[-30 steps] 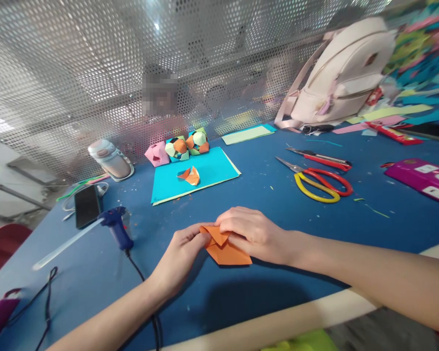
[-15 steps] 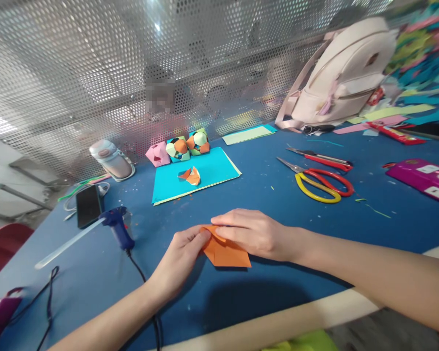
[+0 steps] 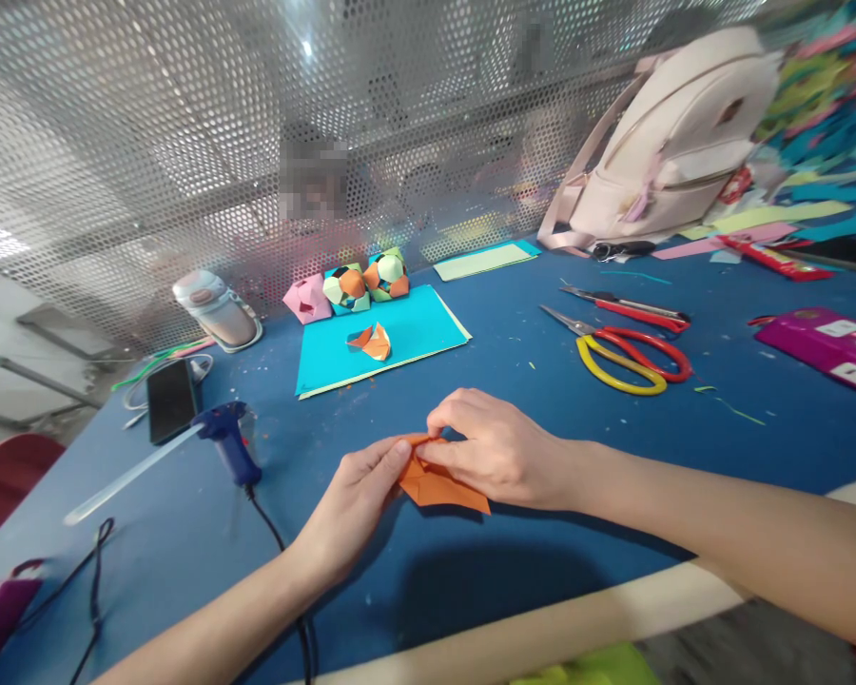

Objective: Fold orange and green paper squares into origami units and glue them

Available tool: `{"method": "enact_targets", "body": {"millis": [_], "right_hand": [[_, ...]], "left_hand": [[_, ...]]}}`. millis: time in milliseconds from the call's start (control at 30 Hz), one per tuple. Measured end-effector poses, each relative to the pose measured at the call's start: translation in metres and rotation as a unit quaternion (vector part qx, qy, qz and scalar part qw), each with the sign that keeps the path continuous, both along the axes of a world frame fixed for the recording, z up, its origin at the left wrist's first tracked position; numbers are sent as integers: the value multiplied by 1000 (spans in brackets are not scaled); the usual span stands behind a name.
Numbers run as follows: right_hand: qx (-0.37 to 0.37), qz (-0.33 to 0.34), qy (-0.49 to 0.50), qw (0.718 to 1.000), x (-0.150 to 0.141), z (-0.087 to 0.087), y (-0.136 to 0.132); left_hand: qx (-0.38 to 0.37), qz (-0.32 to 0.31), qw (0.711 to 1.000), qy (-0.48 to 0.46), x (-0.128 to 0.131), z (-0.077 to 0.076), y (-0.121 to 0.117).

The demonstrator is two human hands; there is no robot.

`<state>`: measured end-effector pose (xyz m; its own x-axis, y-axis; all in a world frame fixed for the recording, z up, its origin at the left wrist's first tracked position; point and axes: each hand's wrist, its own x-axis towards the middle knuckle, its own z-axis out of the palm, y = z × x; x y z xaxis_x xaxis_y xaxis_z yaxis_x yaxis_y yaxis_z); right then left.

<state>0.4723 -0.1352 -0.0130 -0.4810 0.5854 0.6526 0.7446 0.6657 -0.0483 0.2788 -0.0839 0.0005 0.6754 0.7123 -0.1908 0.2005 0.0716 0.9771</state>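
Observation:
An orange piece of folded paper (image 3: pixel 446 489) is between my hands, just above the blue table. My left hand (image 3: pixel 360 495) grips its left end, the thumb pressed on top. My right hand (image 3: pixel 496 452) pinches the upper edge, thumb and index finger close together at a fold. Behind them, a small orange folded piece (image 3: pixel 372 342) lies on a turquoise sheet of paper (image 3: pixel 420 319). Folded paper balls, one pink (image 3: pixel 308 299) and two multicoloured (image 3: pixel 347 288), sit at that sheet's back edge.
A blue glue gun (image 3: pixel 229 442) with its cord lies left, near a phone (image 3: pixel 172 400) and a bottle (image 3: pixel 216 309). Scissors (image 3: pixel 622 357), a cutter (image 3: pixel 634 309) and a purple power strip (image 3: pixel 827 344) lie right. A backpack (image 3: pixel 677 143) leans against the perforated metal screen (image 3: pixel 414 114).
My right hand's fingers have curled from lying flat over the paper into a pinch. The orange paper's near edge has tilted up slightly. My left hand keeps its hold.

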Motion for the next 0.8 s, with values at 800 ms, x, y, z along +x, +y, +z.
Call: {"method": "enact_targets", "body": {"millis": [800], "right_hand": [[-52,19,-25,998,3,4,2]], "left_hand": [[133,1,988,81,4,6,-2]]}}
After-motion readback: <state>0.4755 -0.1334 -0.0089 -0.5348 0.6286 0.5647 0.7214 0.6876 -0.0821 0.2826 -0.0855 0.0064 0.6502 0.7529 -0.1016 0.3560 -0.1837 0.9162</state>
